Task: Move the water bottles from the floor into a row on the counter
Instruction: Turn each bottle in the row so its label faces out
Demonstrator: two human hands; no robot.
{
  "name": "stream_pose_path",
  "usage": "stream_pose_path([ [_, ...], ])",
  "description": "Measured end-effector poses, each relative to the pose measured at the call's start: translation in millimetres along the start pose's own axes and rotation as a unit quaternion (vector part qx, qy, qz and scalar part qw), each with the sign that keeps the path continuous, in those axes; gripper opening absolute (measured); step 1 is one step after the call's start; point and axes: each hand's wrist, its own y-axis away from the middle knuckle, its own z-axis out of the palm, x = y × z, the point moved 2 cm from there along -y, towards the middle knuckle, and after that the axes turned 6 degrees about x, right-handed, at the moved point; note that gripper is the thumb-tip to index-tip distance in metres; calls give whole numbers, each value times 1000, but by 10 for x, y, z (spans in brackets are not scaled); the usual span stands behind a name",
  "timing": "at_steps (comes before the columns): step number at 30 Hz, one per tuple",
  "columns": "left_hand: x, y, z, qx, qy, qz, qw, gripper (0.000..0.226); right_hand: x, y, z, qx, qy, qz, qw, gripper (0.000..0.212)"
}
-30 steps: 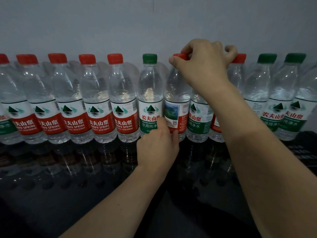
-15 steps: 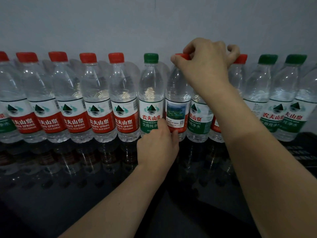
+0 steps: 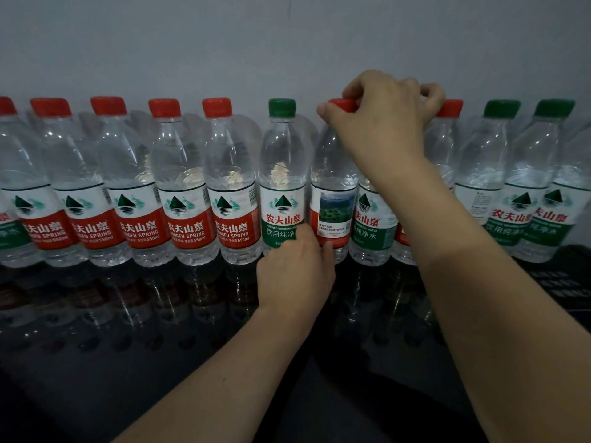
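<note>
Right hand (image 3: pixel 382 118) pinches red cap (image 3: pixel 343 103); left hand (image 3: pixel 295 276) grips bottle (image 3: pixel 332 174) base.

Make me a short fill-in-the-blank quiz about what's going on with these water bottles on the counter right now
1. The right hand pinches the ____ cap of the bottle being turned.
2. The left hand grips that bottle near its ____.
3. The bottle just left of it has a ____ cap.
4. The row stands on a glossy ____ counter.

Missing words: red; bottom; green; black
</note>
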Motion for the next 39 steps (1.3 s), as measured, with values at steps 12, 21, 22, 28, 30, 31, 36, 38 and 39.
stream_pose_path([
  [12, 8, -5, -23, 3, -13, -3, 1000, 30, 3, -40, -4, -47, 5, -12, 999, 35],
  [21, 7, -4, -31, 4, -15, -6, 1000, 31, 7, -9, 3, -32, 17, 14, 999, 41],
  [22, 8, -3, -32, 4, -14, -8, 1000, 31, 5, -9, 7, -34, 13, 11, 999, 40],
  [28, -4, -6, -63, 7, -6, -1, 1000, 30, 16, -27, -11, -80, -22, -19, 996, 29],
  [30, -4, -8, -86, 16, 4, 0, 1000, 29, 26, -36, -25, -91, -25, -23, 995, 27],
  [31, -2, -8, -94, 21, 8, 0, 1000, 29, 23, -32, -26, -92, -20, -24, 995, 27],
  [36, -14, -6, -53, 15, 12, -7, 1000, 30, 4, 23, -8, -59, 6, -12, 998, 41],
  [38, -24, -8, -44, 14, 8, -11, 1000, 30, 7, 23, -6, -45, 10, -9, 999, 41],
  [39, -26, -7, -41, 11, 8, -13, 1000, 31, 6, 20, -5, -43, 12, -10, 999, 39],
])
